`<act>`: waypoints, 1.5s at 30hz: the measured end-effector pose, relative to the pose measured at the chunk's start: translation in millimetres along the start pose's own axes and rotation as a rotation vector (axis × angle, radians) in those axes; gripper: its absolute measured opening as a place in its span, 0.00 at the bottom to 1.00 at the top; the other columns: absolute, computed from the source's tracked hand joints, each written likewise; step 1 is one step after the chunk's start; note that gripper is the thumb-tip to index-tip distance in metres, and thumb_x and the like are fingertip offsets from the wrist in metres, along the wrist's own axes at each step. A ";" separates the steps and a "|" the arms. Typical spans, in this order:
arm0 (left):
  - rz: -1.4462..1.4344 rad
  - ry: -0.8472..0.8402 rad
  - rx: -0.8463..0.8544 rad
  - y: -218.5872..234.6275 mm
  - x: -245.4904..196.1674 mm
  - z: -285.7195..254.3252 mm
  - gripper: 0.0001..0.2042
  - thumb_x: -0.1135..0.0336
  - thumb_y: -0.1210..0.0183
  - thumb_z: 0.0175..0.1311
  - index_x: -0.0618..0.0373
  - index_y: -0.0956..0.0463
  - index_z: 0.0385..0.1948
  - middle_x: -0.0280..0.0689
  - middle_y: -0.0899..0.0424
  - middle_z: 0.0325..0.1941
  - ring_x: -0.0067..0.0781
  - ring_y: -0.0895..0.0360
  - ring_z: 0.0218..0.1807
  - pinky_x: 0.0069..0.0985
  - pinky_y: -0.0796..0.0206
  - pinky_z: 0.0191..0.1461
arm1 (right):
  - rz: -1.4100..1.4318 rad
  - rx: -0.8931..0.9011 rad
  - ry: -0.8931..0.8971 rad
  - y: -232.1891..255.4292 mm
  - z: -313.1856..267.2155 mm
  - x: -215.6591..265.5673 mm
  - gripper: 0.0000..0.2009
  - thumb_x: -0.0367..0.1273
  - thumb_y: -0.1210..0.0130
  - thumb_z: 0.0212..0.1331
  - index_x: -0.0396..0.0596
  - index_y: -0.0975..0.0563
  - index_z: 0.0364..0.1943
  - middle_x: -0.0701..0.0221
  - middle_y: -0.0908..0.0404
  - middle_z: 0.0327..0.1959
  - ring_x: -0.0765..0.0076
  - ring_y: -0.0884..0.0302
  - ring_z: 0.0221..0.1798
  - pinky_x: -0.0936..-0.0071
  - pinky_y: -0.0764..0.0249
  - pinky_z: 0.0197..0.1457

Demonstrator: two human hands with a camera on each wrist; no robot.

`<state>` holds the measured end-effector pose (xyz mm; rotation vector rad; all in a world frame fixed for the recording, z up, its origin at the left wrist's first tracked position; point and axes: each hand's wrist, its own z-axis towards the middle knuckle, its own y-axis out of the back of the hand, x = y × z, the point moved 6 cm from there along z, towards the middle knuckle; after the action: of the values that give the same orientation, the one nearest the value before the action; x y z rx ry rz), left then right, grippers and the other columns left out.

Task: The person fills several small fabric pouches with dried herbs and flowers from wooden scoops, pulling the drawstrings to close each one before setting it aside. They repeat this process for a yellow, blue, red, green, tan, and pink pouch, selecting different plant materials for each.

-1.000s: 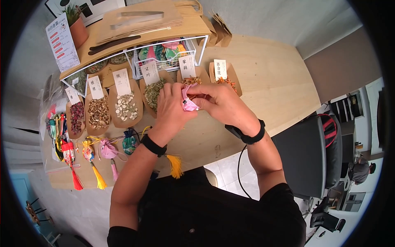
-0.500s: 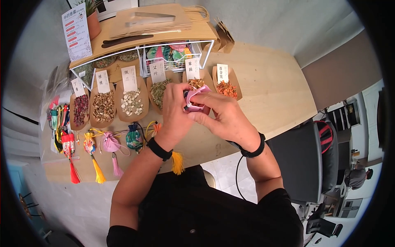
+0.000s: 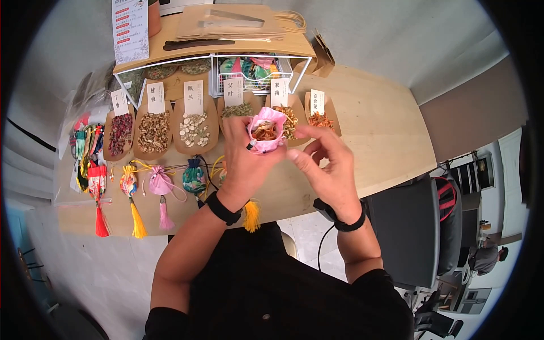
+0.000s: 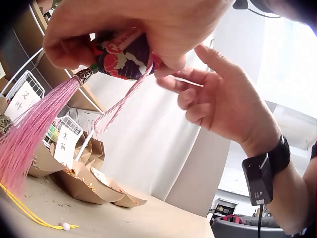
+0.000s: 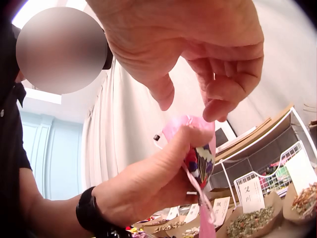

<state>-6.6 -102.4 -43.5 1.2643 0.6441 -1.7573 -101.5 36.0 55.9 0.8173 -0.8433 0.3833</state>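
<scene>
My left hand (image 3: 247, 167) grips a small pouch (image 3: 266, 129) with a pink lining, its mouth open upward and dried orange-brown pieces inside. In the left wrist view the pouch (image 4: 125, 58) shows a dark flowered outside, a pink cord (image 4: 121, 106) and a pink tassel (image 4: 42, 121) hanging below. Just right of the pouch, my right hand (image 3: 331, 167) has its thumb and fingers apart, with nothing seen between them. From the right wrist view, the right hand (image 5: 198, 44) is above the pouch's pink rim (image 5: 188, 123), not touching it.
Several paper trays of dried herbs with labels, such as the white-slice tray (image 3: 180, 141), line the table (image 3: 391, 124). Finished pouches with tassels, one pink (image 3: 161, 182), lie along the front edge. A wooden shelf (image 3: 170, 42) stands behind, over a wire basket (image 3: 255, 85).
My right hand has come out of the pouch mouth and moved away to the right. The pouch opening now faces up in view, held by the left hand.
</scene>
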 end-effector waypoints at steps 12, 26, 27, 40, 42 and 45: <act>-0.186 0.057 0.254 23.6 -23.7 -30.9 0.38 0.57 0.29 0.59 0.61 0.39 0.67 0.43 0.26 0.55 0.38 0.24 0.51 0.38 0.30 0.58 | 0.264 0.030 -0.165 -21.5 -28.3 -24.6 0.07 0.27 0.34 0.69 0.41 0.14 0.46 0.75 0.15 0.30 0.85 0.26 0.30 0.79 0.29 0.33; 0.195 -0.245 0.308 58.3 -62.8 -38.5 0.05 0.70 0.43 0.65 0.61 0.27 0.34 0.45 0.25 0.27 0.51 0.25 0.31 0.42 0.34 0.36 | 0.389 0.006 -0.194 -19.2 -52.2 -21.0 0.08 0.29 0.37 0.72 0.37 0.16 0.46 0.72 0.15 0.32 0.82 0.23 0.30 0.81 0.28 0.33; 0.220 -0.285 0.278 58.9 -66.4 -41.5 0.05 0.71 0.43 0.63 0.60 0.28 0.31 0.45 0.26 0.27 0.53 0.26 0.31 0.44 0.34 0.35 | 0.400 -0.004 -0.192 -18.9 -53.5 -21.2 0.08 0.29 0.37 0.72 0.37 0.16 0.46 0.72 0.15 0.32 0.82 0.23 0.30 0.81 0.28 0.33; 0.000 -0.153 0.600 73.9 -79.0 -113.2 0.07 0.75 0.48 0.56 0.61 0.34 0.19 0.43 0.38 0.18 0.49 0.36 0.21 0.42 0.46 0.27 | 0.096 -0.296 -0.198 35.5 -114.6 -46.4 0.08 0.29 0.41 0.76 0.37 0.16 0.42 0.70 0.15 0.28 0.81 0.21 0.28 0.82 0.26 0.31; 0.038 -0.236 0.639 73.0 -85.2 -123.8 0.06 0.73 0.43 0.48 0.56 0.33 0.17 0.41 0.36 0.17 0.45 0.35 0.19 0.40 0.44 0.24 | 0.052 -0.323 -0.192 44.0 -121.2 -48.9 0.08 0.29 0.41 0.75 0.37 0.17 0.41 0.70 0.15 0.27 0.81 0.22 0.26 0.82 0.26 0.30; 0.052 -0.243 0.669 72.1 -86.3 -140.2 0.06 0.72 0.43 0.47 0.56 0.32 0.17 0.40 0.36 0.16 0.43 0.35 0.18 0.38 0.45 0.22 | 0.036 -0.314 -0.226 45.3 -134.6 -53.0 0.08 0.29 0.40 0.75 0.37 0.17 0.40 0.70 0.15 0.27 0.81 0.22 0.26 0.81 0.25 0.30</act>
<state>135.0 2.2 -7.8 1.4370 -0.1403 -2.1228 -93.4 168.9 -16.7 0.5594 -1.0983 0.1838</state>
